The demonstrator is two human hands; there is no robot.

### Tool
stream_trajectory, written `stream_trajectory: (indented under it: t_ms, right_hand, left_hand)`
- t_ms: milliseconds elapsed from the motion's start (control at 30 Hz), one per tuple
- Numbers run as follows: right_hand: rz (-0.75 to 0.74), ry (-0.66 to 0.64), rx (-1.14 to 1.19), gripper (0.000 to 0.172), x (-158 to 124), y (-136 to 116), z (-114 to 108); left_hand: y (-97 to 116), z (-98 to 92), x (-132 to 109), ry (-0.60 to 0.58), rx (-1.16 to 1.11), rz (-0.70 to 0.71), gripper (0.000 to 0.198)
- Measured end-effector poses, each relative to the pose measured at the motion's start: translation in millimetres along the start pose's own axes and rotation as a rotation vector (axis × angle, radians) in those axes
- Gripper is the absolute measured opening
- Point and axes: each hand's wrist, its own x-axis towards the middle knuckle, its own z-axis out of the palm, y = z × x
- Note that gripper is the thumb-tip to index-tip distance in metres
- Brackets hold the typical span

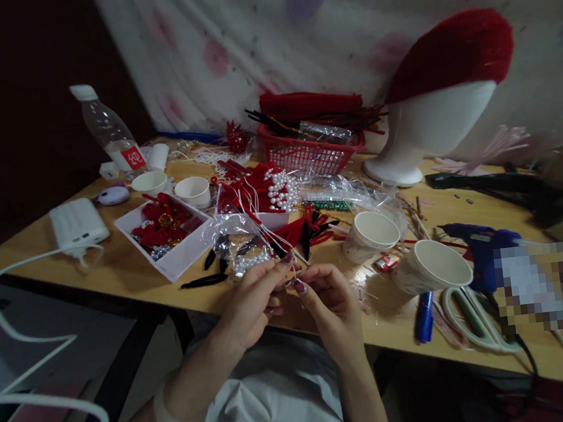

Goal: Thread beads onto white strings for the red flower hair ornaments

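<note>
My left hand and my right hand meet at the table's front edge, fingertips pinched close together. Between them run thin white cords, which rise from my fingers and loop over toward the box behind. What exactly sits at the pinch point is too small to make out. Just beyond my hands lie clear plastic bags, one with silvery beads in it. A white box behind them holds red pieces and a bunch of white pearl strands.
To the left stand another white box with red ornaments, a power bank with a cable, and a bottle. On the right are paper cups, a glue gun, scissors and a blue marker. Behind sit a red basket and a foam head.
</note>
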Motion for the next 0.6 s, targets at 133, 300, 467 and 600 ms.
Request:
stream_trajectory:
  t_ms: [133, 300, 467, 600]
  right_hand:
    - [-0.004, -0.012, 0.001, 0.02, 0.6, -0.8, 1.3]
    - [-0.016, 0.024, -0.123, 0.025, 2.2, -1.6, 0.9]
    - [0.007, 0.088, -0.166, 0.026, 1.6, 1.5, -2.4]
    - [0.006, 0.117, -0.176, 0.025, -0.7, 2.8, -2.3]
  left_hand:
    - [2.4, 3.3, 1.0, 0.007, 0.002, 0.083, 0.032]
    - [5.2, 6.0, -2.0, 0.034, 0.017, 0.175, 0.021]
    - [2.7, 6.7, -0.9, 0.008, -0.014, 0.16, 0.015]
    - [9.9, 9.2, 1.8, -0.001, -0.309, 0.06, 0.017]
